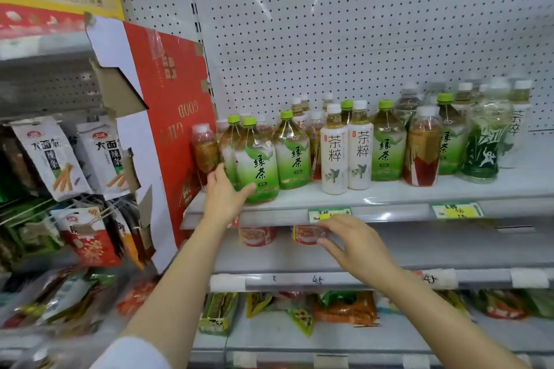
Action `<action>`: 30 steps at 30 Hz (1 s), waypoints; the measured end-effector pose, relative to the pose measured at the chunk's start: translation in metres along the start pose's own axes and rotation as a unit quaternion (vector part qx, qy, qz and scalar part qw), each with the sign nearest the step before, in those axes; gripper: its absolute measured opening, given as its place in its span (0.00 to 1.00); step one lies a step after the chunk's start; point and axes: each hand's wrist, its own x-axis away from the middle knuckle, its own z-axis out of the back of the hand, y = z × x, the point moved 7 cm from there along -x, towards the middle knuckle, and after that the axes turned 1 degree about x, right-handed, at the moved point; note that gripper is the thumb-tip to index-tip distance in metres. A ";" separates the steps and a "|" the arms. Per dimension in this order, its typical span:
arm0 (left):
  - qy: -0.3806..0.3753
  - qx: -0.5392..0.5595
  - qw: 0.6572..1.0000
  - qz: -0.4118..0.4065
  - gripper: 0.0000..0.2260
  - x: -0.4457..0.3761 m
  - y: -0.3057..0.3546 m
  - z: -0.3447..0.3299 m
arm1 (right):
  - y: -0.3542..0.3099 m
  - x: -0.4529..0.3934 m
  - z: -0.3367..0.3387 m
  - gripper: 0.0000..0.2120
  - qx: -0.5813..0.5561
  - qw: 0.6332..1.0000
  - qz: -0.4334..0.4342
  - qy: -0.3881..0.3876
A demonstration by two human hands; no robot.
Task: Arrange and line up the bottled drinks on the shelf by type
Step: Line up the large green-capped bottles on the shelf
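Left hand fingers cup a green-tea bottle beside red carton; right hand spread.

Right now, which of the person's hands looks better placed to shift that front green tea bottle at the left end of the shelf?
The left hand, probably. It already rests against the base of the green tea bottle, fingers curled around it. The right hand hangs lower, open, in front of the shelf edge, touching no bottle.
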 end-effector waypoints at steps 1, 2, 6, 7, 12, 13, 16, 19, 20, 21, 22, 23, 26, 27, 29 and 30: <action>-0.004 0.031 0.999 0.018 0.46 -0.014 0.003 -0.004 | 0.005 -0.006 -0.002 0.20 0.006 1.000 -0.002 0.007; -0.017 0.067 0.997 0.034 0.48 -0.022 0.007 -0.007 | 0.007 -0.010 -0.004 0.20 0.004 1.000 -0.012 -0.005; -0.009 0.119 0.991 0.061 0.53 -0.053 0.006 -0.029 | 0.020 -0.023 -0.017 0.16 0.002 0.999 -0.032 -0.027; 0.008 0.107 0.992 0.069 0.54 -0.054 0.001 -0.031 | 0.022 -0.025 -0.019 0.15 -0.005 0.999 -0.031 -0.025; 0.010 0.213 0.973 0.084 0.58 -0.060 -0.012 -0.040 | 0.030 -0.051 -0.035 0.17 -0.053 0.997 -0.049 -0.018; 0.017 0.258 0.962 0.082 0.55 -0.058 -0.014 -0.042 | 0.031 -0.060 -0.037 0.18 -0.064 0.996 -0.060 -0.006; 0.049 0.324 0.943 0.050 0.45 -0.050 -0.012 -0.036 | 0.032 -0.093 -0.042 0.24 -0.081 0.991 -0.097 0.044; 0.071 0.403 0.912 0.028 0.44 -0.049 -0.008 -0.018 | 0.037 -0.128 -0.049 0.36 -0.098 0.976 -0.171 0.093; 0.072 0.426 0.902 0.024 0.42 -0.050 -0.008 -0.010 | 0.041 -0.137 -0.053 0.39 -0.103 0.968 -0.205 0.103; 0.071 0.440 0.895 0.018 0.41 -0.051 -0.006 -0.001 | 0.045 -0.147 -0.057 0.42 -0.108 0.959 -0.237 0.107; 0.068 0.449 0.891 0.010 0.39 -0.051 -0.004 0.007 | 0.047 -0.154 -0.062 0.44 -0.114 0.952 -0.265 0.106; 0.063 0.453 0.889 -0.001 0.37 -0.052 -0.001 0.015 | 0.049 -0.161 -0.067 0.46 -0.124 0.944 -0.288 0.103; 0.055 0.454 0.889 -0.003 0.34 -0.053 -0.006 0.023 | 0.054 -0.175 -0.080 0.48 -0.117 0.924 -0.347 0.115; 0.051 0.461 0.886 0.007 0.36 -0.053 -0.010 0.023 | 0.054 -0.177 -0.080 0.49 -0.093 0.919 -0.364 0.124; 0.043 0.478 0.877 0.024 0.41 -0.051 -0.019 0.021 | 0.055 -0.182 -0.080 0.49 -0.066 0.910 -0.383 0.144; 0.040 0.483 0.874 0.027 0.42 -0.050 -0.022 0.019 | 0.056 -0.184 -0.079 0.48 -0.076 0.907 -0.384 0.154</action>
